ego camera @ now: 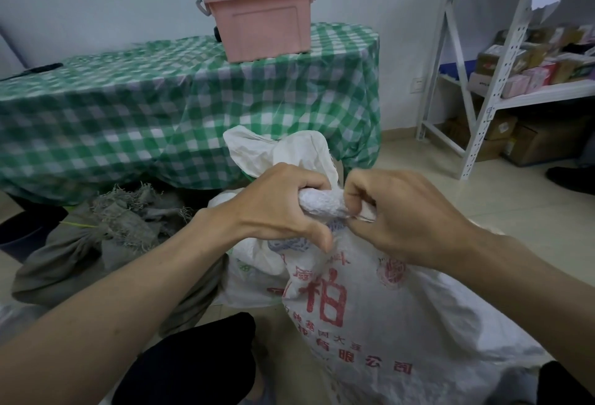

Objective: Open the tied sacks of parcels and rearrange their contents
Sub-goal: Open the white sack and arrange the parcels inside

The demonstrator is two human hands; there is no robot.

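Both hands on tied neck of white sack (370, 301), sack on floor directly below hands. Left hand (273, 208) fist-gripped round twisted neck (322, 203); neck's long axis runs left-right between hands. Right hand (399, 211) nearer knot end, fingers pinching tie. Judgement: loosening falls to right hand, left anchors. Grey sack (106, 243) lies left, untouched

Two hands, the left hand (283, 208) and the right hand (399, 211), meet at one white sack (386, 308) near the middle; one grey sack (106, 243) lies left; one pink bin (264, 27) stands far on one checked table (128, 108); one white shelf rack (502, 82) stands right.
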